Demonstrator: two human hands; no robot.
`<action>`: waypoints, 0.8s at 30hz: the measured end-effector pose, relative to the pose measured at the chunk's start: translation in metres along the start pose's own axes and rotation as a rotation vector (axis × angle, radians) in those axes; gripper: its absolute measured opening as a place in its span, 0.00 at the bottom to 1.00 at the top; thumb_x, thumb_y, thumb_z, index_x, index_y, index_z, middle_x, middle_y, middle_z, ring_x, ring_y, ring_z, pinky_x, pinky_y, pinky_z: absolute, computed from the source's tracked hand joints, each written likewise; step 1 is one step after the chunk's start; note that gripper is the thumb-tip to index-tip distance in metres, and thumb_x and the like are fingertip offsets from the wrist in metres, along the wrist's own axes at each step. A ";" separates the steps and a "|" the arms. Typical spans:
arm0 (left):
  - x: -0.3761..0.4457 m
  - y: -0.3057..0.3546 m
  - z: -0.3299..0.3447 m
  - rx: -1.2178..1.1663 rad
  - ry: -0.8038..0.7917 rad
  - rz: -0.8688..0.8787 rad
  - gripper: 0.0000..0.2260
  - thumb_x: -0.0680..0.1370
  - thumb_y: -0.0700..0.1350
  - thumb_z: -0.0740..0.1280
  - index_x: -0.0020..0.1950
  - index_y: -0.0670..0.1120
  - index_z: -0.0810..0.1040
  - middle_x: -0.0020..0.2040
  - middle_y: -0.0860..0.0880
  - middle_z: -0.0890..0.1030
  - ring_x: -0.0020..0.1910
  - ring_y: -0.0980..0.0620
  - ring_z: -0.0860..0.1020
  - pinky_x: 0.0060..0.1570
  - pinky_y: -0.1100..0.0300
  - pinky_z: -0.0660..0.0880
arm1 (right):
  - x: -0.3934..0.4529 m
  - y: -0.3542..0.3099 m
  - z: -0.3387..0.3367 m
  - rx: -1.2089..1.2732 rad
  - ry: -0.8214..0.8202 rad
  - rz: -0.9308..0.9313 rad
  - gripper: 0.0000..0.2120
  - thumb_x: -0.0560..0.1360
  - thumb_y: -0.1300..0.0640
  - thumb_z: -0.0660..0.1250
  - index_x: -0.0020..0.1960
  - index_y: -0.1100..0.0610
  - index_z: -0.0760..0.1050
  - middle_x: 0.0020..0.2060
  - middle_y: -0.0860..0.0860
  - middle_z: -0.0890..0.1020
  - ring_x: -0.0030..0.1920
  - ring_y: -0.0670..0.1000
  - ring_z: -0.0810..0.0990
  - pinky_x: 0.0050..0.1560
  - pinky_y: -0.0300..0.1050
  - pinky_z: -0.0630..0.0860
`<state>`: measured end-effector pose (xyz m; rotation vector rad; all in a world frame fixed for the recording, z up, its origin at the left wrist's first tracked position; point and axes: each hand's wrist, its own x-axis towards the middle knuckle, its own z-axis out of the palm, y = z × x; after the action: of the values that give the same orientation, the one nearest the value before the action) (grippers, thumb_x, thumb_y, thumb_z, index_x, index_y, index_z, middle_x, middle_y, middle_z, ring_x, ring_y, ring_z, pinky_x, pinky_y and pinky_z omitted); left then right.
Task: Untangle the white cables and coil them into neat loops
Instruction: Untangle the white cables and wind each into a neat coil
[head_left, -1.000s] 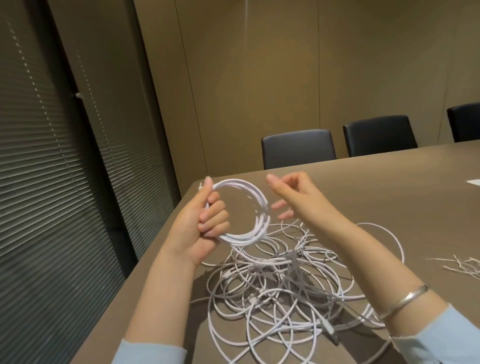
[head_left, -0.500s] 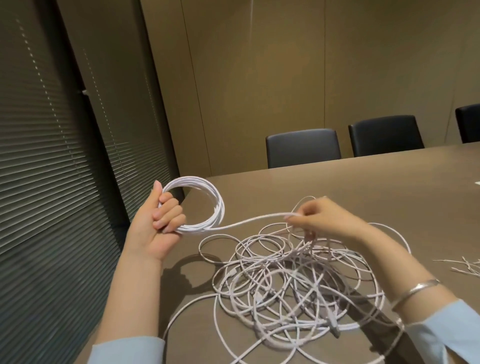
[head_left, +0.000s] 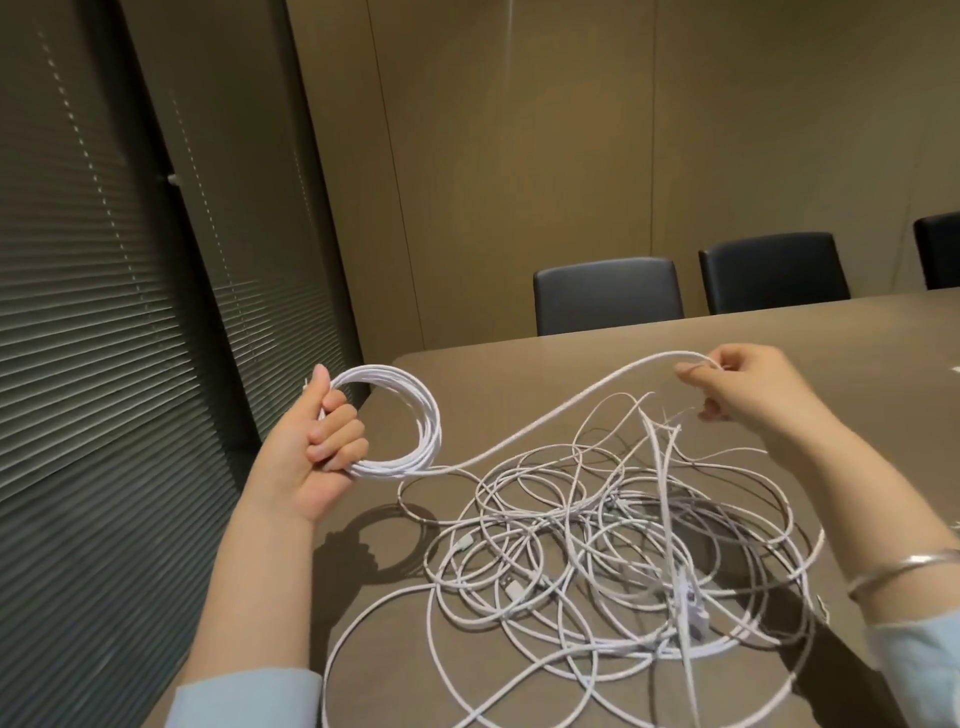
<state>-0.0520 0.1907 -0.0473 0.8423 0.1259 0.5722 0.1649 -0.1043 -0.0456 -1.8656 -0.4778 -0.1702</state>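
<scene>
Nearest, a loose tangle of white cables (head_left: 613, 561) sprawls on the brown table (head_left: 857, 332), just in from its left edge and near corner. The left hand (head_left: 311, 447) curls 4 fingers and thumb round a neat coil (head_left: 400, 421) held over that edge. 1 strand (head_left: 545, 426) runs from the coil to the right hand (head_left: 748, 387), pinched between thumb and fingers above the tangle. Bare tabletop lies beyond, then 3 dark chairs (head_left: 608, 293) at the far edge.
</scene>
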 end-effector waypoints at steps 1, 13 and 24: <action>0.000 -0.002 0.002 0.024 0.005 -0.002 0.19 0.81 0.56 0.60 0.33 0.48 0.67 0.19 0.55 0.60 0.15 0.57 0.58 0.15 0.69 0.54 | -0.003 -0.007 0.002 0.004 -0.062 0.021 0.12 0.76 0.55 0.68 0.43 0.65 0.75 0.32 0.58 0.75 0.33 0.56 0.74 0.41 0.51 0.77; -0.001 -0.028 0.041 0.260 -0.051 -0.048 0.19 0.80 0.56 0.61 0.33 0.48 0.66 0.20 0.54 0.58 0.16 0.60 0.55 0.19 0.66 0.49 | -0.061 -0.078 0.034 0.211 -0.646 -0.007 0.11 0.76 0.57 0.67 0.37 0.57 0.71 0.26 0.49 0.62 0.25 0.47 0.57 0.28 0.41 0.54; -0.013 -0.054 0.078 0.378 -0.264 -0.077 0.05 0.65 0.38 0.66 0.37 0.45 0.71 0.24 0.53 0.59 0.19 0.58 0.54 0.20 0.65 0.49 | -0.077 -0.077 0.072 0.579 -0.594 0.222 0.07 0.73 0.63 0.60 0.38 0.56 0.65 0.29 0.49 0.66 0.27 0.47 0.59 0.26 0.38 0.57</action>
<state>-0.0149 0.1034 -0.0367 1.2667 0.0237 0.3639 0.0559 -0.0346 -0.0301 -1.3550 -0.6336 0.6285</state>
